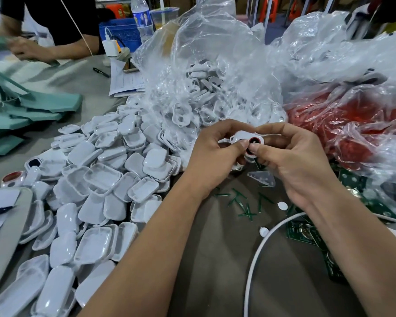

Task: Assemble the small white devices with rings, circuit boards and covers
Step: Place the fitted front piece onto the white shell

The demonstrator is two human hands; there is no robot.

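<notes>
Nearest us, white covers spill in a heap down the table's left side, the lowest cut off by the frame edge. Above them our left hand and right hand meet, both thumbs pinching a small white device with a red ring set in it; fingers hide its underside. Green circuit boards lie partly hidden under our right forearm. A clear bag blurs the white parts inside.

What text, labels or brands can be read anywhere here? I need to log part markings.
None can be read.
Water bottle: label printed, too blurred.
Paper form: lines too small.
Circuit boards: markings too small.
White device in both hands: no text visible.
</notes>
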